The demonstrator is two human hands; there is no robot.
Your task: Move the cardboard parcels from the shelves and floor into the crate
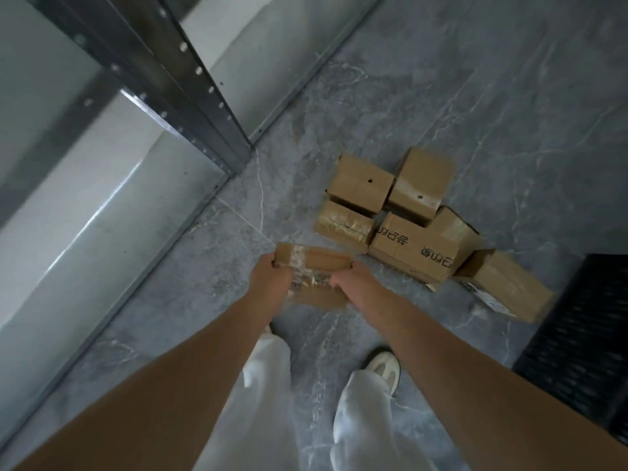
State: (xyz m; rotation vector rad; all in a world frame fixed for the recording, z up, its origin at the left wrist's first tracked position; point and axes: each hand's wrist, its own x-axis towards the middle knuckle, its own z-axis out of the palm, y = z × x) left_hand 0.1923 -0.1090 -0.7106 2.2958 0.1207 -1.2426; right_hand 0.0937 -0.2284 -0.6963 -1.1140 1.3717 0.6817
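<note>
Head view: both grips (272,277) (351,278) around parcel (314,258)

Shelving (176,96) is standing at left. Parcels (407,215) are lying clustered on the floor (475,96) ahead, right of it. Crate (584,338) is sitting at far right. One parcel (314,258) is sitting between both hands, left of the cluster.

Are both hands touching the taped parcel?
Touching. The head view shows the left hand gripping the taped parcel at its left end and the right hand gripping its right end, fingers wrapped over the edges.
</note>
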